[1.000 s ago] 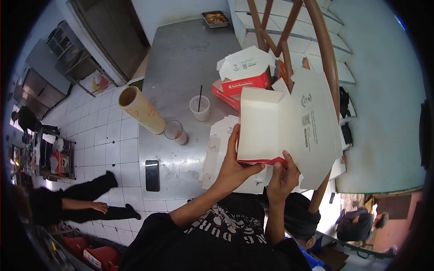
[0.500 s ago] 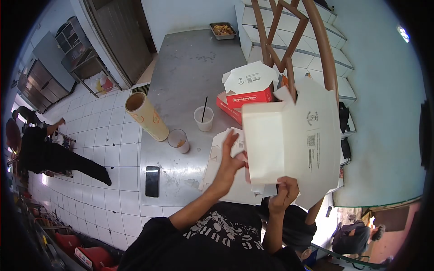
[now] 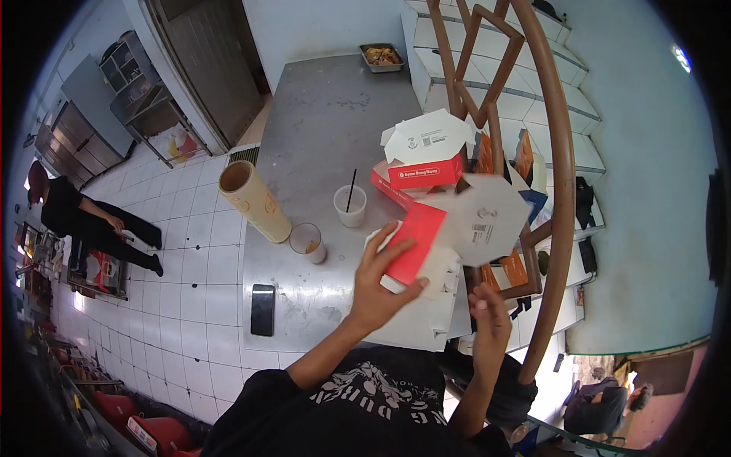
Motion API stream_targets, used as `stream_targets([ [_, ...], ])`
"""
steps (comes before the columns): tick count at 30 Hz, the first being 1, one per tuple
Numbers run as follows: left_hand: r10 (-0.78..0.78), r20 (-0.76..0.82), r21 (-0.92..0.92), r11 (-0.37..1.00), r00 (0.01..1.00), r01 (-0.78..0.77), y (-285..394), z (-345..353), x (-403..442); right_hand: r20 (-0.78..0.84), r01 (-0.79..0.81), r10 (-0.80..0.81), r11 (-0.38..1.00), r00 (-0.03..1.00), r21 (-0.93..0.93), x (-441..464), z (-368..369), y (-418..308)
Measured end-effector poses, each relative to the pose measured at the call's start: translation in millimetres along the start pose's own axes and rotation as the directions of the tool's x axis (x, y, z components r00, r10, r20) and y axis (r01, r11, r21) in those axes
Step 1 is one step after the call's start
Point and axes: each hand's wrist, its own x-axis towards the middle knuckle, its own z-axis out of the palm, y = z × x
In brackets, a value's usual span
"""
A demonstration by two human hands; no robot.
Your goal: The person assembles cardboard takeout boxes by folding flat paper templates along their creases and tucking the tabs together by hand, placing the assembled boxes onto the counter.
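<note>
My left hand (image 3: 378, 280) grips a red-and-white cardboard food box (image 3: 418, 242), thumb at the near edge and fingers across its red side. The white printed lid flap (image 3: 491, 221) of this box sticks out to the right, slightly blurred. My right hand (image 3: 491, 320) is raised below the flap, apart from the box, its fingers loosely bent with nothing visible in them. Underneath lies a stack of flat white cardboard blanks (image 3: 415, 324) at the table's front right. Just beyond are folded red-and-white boxes (image 3: 426, 174), one set on another.
On the metal table (image 3: 327, 107) stand a cup with a black straw (image 3: 350, 207), a clear glass (image 3: 307, 244), a tall cream cylinder (image 3: 255, 204), a phone (image 3: 263, 310) and a food tray (image 3: 381, 57). A brown stair railing (image 3: 562, 152) borders the right. Another person (image 3: 84, 221) stands left.
The box has turned and moved left and away, now showing its red outside. My right hand has let go of it and dropped slightly. The person at left has shifted posture.
</note>
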Motion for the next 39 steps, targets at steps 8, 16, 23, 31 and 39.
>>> stream_targets([
  [8,0.284,0.452,0.048,0.939,0.846,-0.341,8.8,11.9,-19.3,0.273,-0.281,0.083,0.441,0.959,0.853,22.1,2.7,-30.5],
  [16,0.063,0.449,0.037,0.995,0.891,-0.089,17.8,7.2,-11.4,0.132,-0.142,0.097,0.907,0.987,0.397,1.3,21.0,-28.4],
  [23,0.146,0.253,0.077,0.982,0.956,-0.17,11.2,21.3,-11.0,0.045,0.184,-0.191,0.974,0.98,0.133,-8.6,34.7,-21.9],
  [31,0.177,0.363,0.145,0.959,0.915,-0.243,10.4,22.5,-10.8,0.074,0.06,-0.092,0.931,0.993,0.36,5.9,33.8,-37.2],
  [39,0.097,0.486,0.223,0.947,0.869,-0.23,10.4,19.8,-10.6,0.162,0.093,-0.122,0.98,0.979,0.174,20.0,16.2,-38.3],
])
